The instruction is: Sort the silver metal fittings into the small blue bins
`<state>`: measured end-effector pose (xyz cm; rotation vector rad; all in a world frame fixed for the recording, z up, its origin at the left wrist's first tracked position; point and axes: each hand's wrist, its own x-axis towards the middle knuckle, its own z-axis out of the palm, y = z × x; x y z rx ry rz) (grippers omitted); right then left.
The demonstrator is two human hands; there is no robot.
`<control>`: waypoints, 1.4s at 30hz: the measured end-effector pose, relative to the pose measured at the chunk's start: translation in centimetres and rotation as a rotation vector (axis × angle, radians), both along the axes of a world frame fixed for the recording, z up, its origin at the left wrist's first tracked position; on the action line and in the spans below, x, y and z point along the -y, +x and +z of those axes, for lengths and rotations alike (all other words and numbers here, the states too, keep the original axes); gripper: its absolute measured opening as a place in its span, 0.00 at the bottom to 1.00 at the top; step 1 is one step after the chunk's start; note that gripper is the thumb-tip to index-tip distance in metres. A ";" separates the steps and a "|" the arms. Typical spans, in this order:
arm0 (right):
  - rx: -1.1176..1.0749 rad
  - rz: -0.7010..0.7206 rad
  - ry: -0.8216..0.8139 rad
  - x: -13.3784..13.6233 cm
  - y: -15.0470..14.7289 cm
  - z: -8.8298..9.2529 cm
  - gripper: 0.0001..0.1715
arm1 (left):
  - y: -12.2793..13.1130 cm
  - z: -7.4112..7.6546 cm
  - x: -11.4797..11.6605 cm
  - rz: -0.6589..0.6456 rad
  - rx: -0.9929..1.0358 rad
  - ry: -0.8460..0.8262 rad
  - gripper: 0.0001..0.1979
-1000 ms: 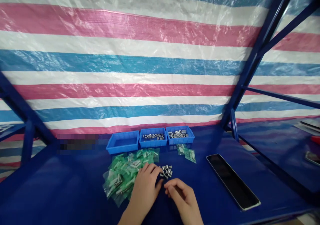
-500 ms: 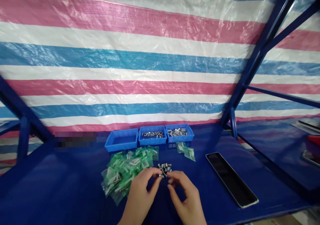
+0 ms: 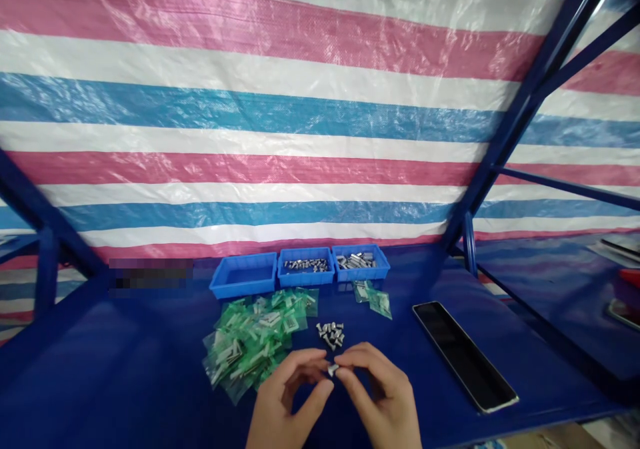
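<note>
Left hand (image 3: pixel 287 396) and right hand (image 3: pixel 383 389), fingertips pressed together pinching one small metal fitting (image 3: pixel 333 370), just below a loose pile of metal fittings (image 3: pixel 330 334), beside green plastic bags (image 3: pixel 250 342).

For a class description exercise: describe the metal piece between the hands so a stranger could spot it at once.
Below the blue bins lies a loose heap of silver metal pieces. One piece sits apart, pinched between the left hand and right hand.

Left hand (image 3: pixel 285 396) and right hand (image 3: pixel 385 396) cut off at wrists by near edge. Metal piece (image 3: pixel 333 370) partly hidden by fingertips. Pixelated patch (image 3: pixel 150 273), far left, unreadable. Red item (image 3: pixel 630 279) cut off at right edge.
</note>
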<state>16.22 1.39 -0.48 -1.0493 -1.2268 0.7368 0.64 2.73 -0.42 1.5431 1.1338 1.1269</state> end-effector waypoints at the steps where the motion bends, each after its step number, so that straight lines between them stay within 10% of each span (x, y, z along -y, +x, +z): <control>1: -0.007 0.014 -0.026 0.0 0.0 0.0 0.05 | 0.2 -0.1 0.2 0.019 0.018 0.003 0.10; 10: -0.243 0.090 -0.252 0.1 -1.1 -0.3 0.16 | 1.3 0.9 0.7 0.164 0.010 0.082 0.04; 18: -0.770 0.460 -0.450 -0.4 -2.0 -2.8 0.17 | 0.9 1.3 -0.3 0.107 -0.236 0.348 0.07; 28: -0.541 0.359 -0.393 0.0 -1.9 -2.5 0.18 | 0.2 5.4 -13.4 0.125 -0.601 0.504 0.23; 35: -0.164 0.149 -0.358 0.2 -0.2 -3.4 0.17 | 0.2 1.4 -7.7 -0.030 -0.839 0.401 0.14; 42: 0.194 0.186 -0.231 0.2 0.1 -3.4 0.11 | 1.1 1.2 -6.4 -0.116 -1.064 0.407 0.08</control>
